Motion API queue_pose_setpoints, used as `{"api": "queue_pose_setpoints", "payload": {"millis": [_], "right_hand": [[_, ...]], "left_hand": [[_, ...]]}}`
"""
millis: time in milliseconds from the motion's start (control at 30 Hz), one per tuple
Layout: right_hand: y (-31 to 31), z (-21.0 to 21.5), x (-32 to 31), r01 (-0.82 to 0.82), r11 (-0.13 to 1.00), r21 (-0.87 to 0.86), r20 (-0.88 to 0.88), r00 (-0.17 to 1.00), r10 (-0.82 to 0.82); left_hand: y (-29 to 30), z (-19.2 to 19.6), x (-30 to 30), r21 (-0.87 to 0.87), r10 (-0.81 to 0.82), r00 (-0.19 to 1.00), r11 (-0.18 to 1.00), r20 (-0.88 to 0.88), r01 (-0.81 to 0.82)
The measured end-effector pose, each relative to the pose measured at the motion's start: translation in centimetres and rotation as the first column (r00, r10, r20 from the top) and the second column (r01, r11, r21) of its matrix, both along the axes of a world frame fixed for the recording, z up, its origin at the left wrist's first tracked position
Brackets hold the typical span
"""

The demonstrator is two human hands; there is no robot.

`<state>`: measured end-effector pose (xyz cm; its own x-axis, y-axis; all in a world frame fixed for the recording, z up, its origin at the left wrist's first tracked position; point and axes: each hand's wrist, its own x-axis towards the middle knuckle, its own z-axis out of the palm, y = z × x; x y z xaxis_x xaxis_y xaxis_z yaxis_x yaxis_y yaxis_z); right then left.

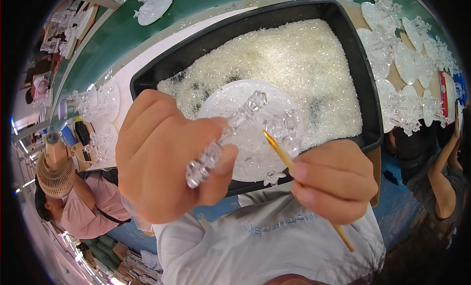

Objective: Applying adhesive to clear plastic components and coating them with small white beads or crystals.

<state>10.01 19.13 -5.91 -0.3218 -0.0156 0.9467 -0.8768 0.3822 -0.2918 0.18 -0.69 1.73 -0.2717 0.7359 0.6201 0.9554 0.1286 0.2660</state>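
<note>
My left hand [162, 157] is closed around a clear, knobbly plastic piece [203, 162], which slants between thumb and fingers. Behind it is a round whitish disc [221, 101] with clear moulded shapes on its right side. Whether the clear piece is joined to the disc, I cannot tell. In my right hand [336, 182] a slim gold-coloured paintbrush [282, 155] is pinched by thumb and fingers. Its tip points up and left, close to the clear shapes, and its handle comes out below the hand. Under both hands lies a black tray [365, 84] of glittering clear granules [294, 49].
Several clear ornaments on round bases [407, 62] crowd the right side of the green table [113, 54]. More clear pieces [100, 101] stand at the left, and one disc [154, 6] lies at the back. A fan [56, 174] and people sit at either side.
</note>
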Motion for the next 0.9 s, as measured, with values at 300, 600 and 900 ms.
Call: {"api": "queue_pose_setpoints", "payload": {"millis": [300, 600, 900], "right_hand": [[2.0, -0.6, 1.9, -0.179, 0.926, -0.333, -0.149, 0.979, 0.136], [1.5, -0.4, 0.6, -0.153, 0.925, -0.348, 0.097, 0.975, 0.198], [1.1, 0.0, 0.4, -0.162, 0.919, -0.359, 0.140, 0.964, 0.225]], "left_hand": [[-0.1, -2.7, 1.0, 0.283, 0.052, 0.847, 0.952, -0.529, 0.118], [-0.5, -2.3, 0.6, 0.107, -0.197, 0.660, 0.914, -0.725, 0.390], [-0.1, -2.3, 0.3, 0.091, -0.220, 0.639, 0.905, -0.737, 0.416]]}}
